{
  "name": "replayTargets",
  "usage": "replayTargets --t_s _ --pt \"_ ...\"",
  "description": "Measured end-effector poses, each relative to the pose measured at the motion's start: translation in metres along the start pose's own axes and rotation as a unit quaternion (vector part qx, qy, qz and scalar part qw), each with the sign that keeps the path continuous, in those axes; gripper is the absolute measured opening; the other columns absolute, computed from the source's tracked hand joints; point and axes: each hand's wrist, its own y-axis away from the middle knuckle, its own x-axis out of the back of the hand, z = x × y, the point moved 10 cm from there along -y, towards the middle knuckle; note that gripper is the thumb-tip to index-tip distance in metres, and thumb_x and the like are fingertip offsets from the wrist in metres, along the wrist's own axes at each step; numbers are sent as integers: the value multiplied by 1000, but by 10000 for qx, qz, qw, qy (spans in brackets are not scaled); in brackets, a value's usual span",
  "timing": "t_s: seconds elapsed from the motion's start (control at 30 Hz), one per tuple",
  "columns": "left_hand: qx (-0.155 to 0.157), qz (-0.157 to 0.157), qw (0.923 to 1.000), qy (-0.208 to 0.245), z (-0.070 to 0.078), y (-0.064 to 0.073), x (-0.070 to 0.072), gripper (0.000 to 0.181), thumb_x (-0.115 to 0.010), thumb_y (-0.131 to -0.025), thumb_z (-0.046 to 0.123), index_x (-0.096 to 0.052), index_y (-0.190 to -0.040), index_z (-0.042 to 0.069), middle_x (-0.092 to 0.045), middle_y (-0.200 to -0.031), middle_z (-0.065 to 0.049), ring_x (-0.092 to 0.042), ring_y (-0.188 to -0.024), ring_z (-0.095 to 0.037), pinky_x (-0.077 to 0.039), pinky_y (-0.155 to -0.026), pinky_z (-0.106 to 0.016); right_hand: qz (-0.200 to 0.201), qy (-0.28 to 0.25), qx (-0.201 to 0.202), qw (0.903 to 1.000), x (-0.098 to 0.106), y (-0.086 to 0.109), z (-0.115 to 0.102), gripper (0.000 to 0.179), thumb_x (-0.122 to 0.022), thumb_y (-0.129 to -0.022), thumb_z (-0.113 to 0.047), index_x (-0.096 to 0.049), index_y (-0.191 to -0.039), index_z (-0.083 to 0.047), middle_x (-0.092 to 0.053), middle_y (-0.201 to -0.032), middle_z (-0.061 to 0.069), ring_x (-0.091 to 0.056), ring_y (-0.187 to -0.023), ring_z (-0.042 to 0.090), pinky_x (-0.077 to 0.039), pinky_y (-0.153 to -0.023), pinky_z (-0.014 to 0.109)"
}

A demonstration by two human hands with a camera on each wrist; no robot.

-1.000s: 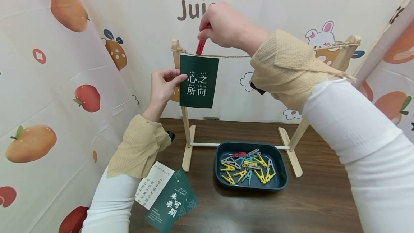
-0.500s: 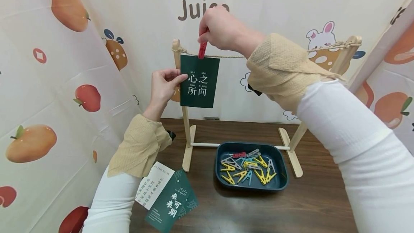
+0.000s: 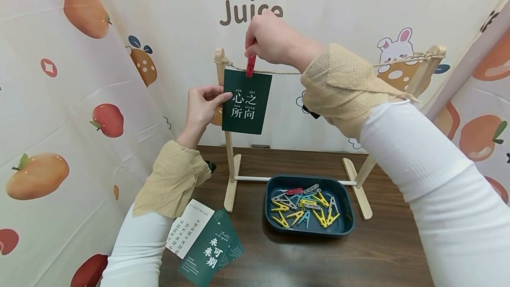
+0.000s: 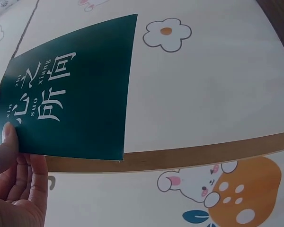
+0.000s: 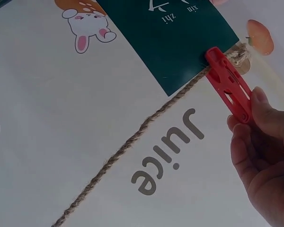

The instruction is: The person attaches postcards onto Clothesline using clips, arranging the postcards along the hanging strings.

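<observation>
A dark green card (image 3: 247,121) with white Chinese characters hangs upright at the left end of a twine line (image 5: 142,127). My left hand (image 3: 203,106) pinches its left edge, thumb (image 4: 9,135) in front. Over the card's top edge and the twine sits a red clothespin (image 5: 227,85). The upper end of that clothespin is between the thumb and fingers of my right hand (image 3: 275,39). In the right wrist view the clothespin's tip lies on the card's face.
The twine spans a wooden stand (image 3: 229,158). Below stands a dark blue tray (image 3: 271,220) holding several yellow, grey, blue and red clothespins. Green and white cards (image 3: 211,247) lie overlapping on the brown table (image 3: 303,260), by the left forearm. A printed curtain (image 3: 159,34) hangs behind.
My right hand has come down slightly, bringing the red clothespin from above the card's top edge to over it and the twine. The left hand has stayed nearly still.
</observation>
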Motion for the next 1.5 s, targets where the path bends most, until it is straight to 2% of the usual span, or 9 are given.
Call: replayTargets --t_s 0.13,0.2,0.37,0.57,0.93,1.23,1.5 --pt "-28 8 10000 -12 2 0 0 23 -69 -76 12 -66 -91 -5 -64 -79 -7 -55 -69 -14 -50 -67 -24 -44 -15 -22 10000 -1 -1 0 19 -56 -87 -14 -67 -99 -3 -63 -97 10 -49 -81 19 -44 -71 27" --pt "-52 11 10000 -9 2 0 0 23 -69 -76 12 -67 -91 -4 -64 -79 -7 -55 -69 -14 -49 -66 -22 -92 -33 -59 9999 -2 -1 1 19 -56 -87 -14 -68 -99 -4 -63 -97 10 -48 -86 19 -42 -78 29" --pt "-103 10 9999 29 3 0 0 22 -69 -76 11 -66 -90 -5 -64 -79 -6 -55 -69 -14 -49 -66 -22 -158 -44 -66 9998 -5 -3 0 18 -56 -87 -14 -68 -98 -5 -64 -96 9 -47 -88 20 -38 -84 33" --pt "-87 24 10000 32 2 -1 0 22 -69 -76 11 -66 -90 -5 -63 -79 -6 -55 -69 -14 -49 -66 -22 -238 -20 -67 9997 -8 -4 0 19 -56 -88 -14 -68 -98 -4 -63 -96 9 -50 -80 18 -44 -73 27" --pt "-160 70 9998 -29 1 -1 0 23 -69 -76 13 -66 -91 -5 -64 -81 -8 -54 -68 -13 -49 -65 -21 -451 30 -9 9990 -11 -3 -3 19 -57 -87 -16 -68 -95 -3 -64 -92 11 -53 -77 19 -45 -72 30" --pt "-320 282 9991 -16 0 0 1 24 -71 -75 14 -67 -89 -5 -65 -81 -9 -55 -67 -13 -48 -63 -20 -679 102 -92 9976 -16 -2 0 20 -57 -87 -18 -68 -95 -4 -64 -90 11 -54 -76 19 -45 -69 30" --pt "-434 363 9983 -126 0 1 1 25 -70 -75 16 -67 -89 -4 -64 -85 -14 -54 -67 -12 -47 -62 -20 -644 74 -172 9977 -17 0 2 21 -56 -88 -22 -68 -93 -6 -64 -86 8 -52 -71 17 -43 -66 27"
